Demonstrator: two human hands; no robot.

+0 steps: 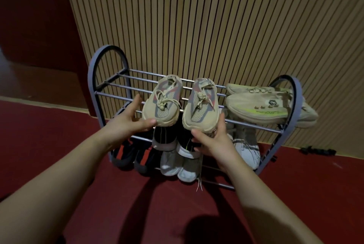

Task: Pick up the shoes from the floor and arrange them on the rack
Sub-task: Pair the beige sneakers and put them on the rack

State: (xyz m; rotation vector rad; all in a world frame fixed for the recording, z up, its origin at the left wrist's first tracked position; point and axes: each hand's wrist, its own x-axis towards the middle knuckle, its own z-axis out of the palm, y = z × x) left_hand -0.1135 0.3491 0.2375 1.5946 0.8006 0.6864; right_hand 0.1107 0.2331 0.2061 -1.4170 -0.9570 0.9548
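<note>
A grey metal shoe rack point(110, 88) stands against the slatted wall. Two beige sneakers with grey-red panels lie side by side on its top tier, toes toward me and hanging over the front rail. My left hand point(128, 121) cups the toe of the left beige sneaker point(163, 104), thumb under the toe and fingers spread at its left side. The toe of the right beige sneaker point(201, 105) sits between the thumb and fingers of my right hand point(212, 143).
A pale pair with a yellow-green stripe point(260, 109) fills the top tier's right end. The lower tiers hold a black-red pair point(134, 155), a black pair point(167, 137), a grey-white pair point(171, 165) and a white sneaker point(246, 149). A small black object point(315, 151) lies on the red floor at right.
</note>
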